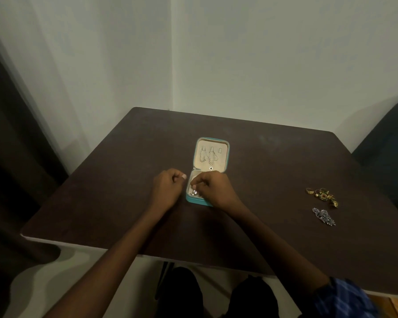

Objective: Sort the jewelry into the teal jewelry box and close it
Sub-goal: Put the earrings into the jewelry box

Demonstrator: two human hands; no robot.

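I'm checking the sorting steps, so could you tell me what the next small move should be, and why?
Probably the right hand should let go of the small silver piece it pinches over the tray of the teal jewelry box, then reach right. The gold pieces and the silver brooch still lie on the table.

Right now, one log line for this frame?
box: open, necklaces in lid | right hand: placing silver piece in base | left hand: curled beside box | gold pieces, brooch: unsorted
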